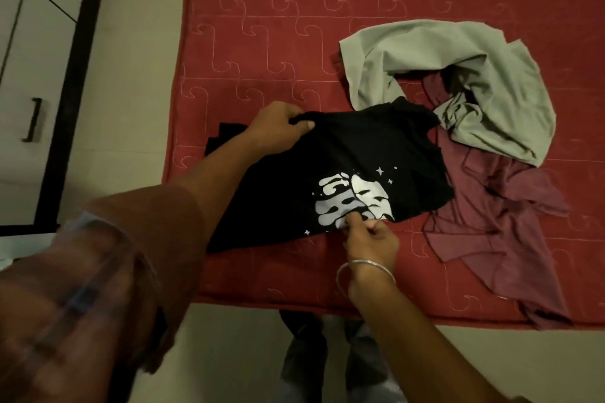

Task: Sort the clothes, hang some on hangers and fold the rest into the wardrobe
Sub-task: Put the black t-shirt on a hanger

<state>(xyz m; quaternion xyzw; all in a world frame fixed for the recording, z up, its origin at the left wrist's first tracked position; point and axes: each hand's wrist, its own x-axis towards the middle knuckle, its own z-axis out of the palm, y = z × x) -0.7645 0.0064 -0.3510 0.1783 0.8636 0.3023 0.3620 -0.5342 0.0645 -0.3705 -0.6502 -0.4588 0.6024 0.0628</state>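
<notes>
A black T-shirt (343, 154) with a white print lies partly folded on the red quilted bed (262, 26). My left hand (281, 127) grips its far left edge, fingers curled over the cloth. Pinching the near edge at the white print is my right hand (370, 239), which wears a metal bangle. A pale grey-green garment (458, 75) lies crumpled at the right, partly over a maroon shirt (491, 222) that spreads toward the bed's near edge. Another dark folded piece (219, 137) peeks out under my left forearm.
A wardrobe (26, 75) with a dark frame and a door handle stands at the left, across a strip of pale floor (137, 75). My legs show below the bed's near edge.
</notes>
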